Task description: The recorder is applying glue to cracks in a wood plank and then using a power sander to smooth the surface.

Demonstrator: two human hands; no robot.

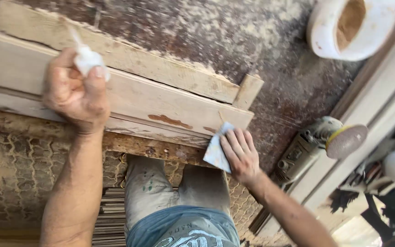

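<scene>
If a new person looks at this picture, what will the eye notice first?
First, the two bare hands on the pale wooden board: the left hand grips a small white tube, and the right hand presses a scrap of sandpaper on the board's end. At right lies a power sander.

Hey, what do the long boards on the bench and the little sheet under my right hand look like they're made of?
Boards: bare pale wood, unfinished, with visible grain and a reddish-brown patch, perhaps old finish. Sheet under the right hand: thin, flexible, greyish, probably sandpaper.
</scene>
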